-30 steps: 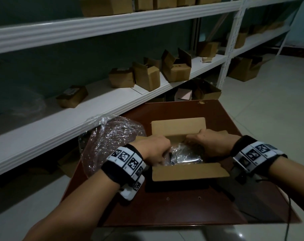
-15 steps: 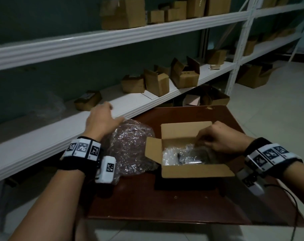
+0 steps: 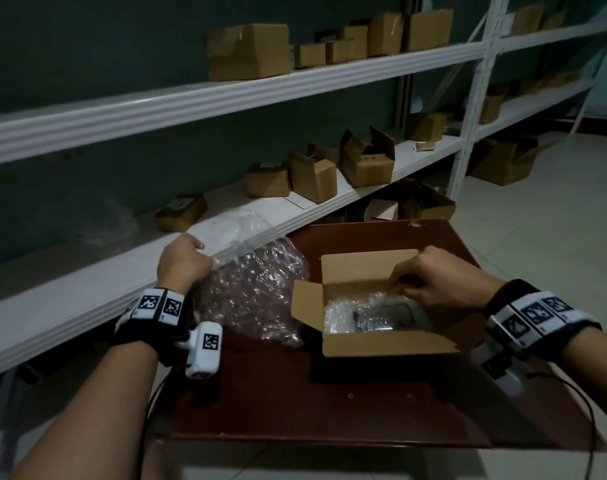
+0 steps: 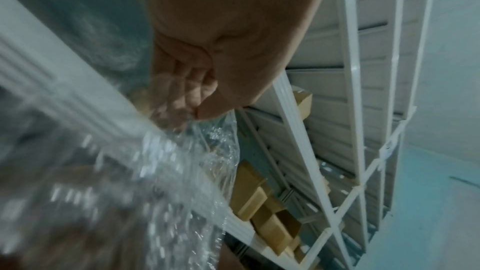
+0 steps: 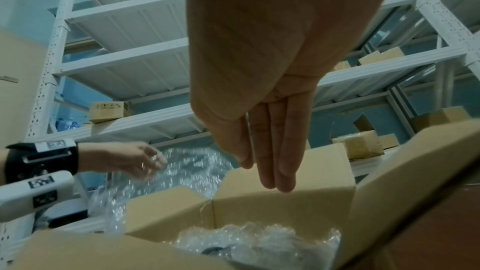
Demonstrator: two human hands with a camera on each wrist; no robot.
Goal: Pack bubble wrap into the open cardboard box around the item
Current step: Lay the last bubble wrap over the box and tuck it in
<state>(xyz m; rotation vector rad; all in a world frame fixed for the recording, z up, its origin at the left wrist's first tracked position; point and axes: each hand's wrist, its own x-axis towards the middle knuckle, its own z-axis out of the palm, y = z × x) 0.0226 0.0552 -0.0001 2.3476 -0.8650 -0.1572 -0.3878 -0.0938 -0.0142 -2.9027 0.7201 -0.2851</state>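
Observation:
An open cardboard box [image 3: 381, 342] stands on the brown table [image 3: 330, 410]. Inside lies a dark item [image 3: 395, 311] under bubble wrap [image 3: 343, 317]. A big loose heap of bubble wrap [image 3: 257, 292] sits left of the box, one edge lifted toward the shelf. My left hand [image 3: 182, 263] grips that edge; the left wrist view shows its curled fingers [image 4: 192, 93] closed on the film [image 4: 182, 171]. My right hand [image 3: 430, 282] reaches into the box. Its fingers [image 5: 275, 161] are straight and held together, pointing down by the far wall [image 5: 285, 198] above the wrap [image 5: 254, 241].
A white shelf [image 3: 87, 306] runs along the table's left and far sides, holding several small cardboard boxes [image 3: 368, 161]. More boxes stand on the upper shelf [image 3: 250, 51] and on the floor. Tiled floor lies to the right. The box flaps stand open.
My left hand left the box, swung left over the loose bubble wrap and has now closed on its edge, lifting it. My right hand stayed inside the box.

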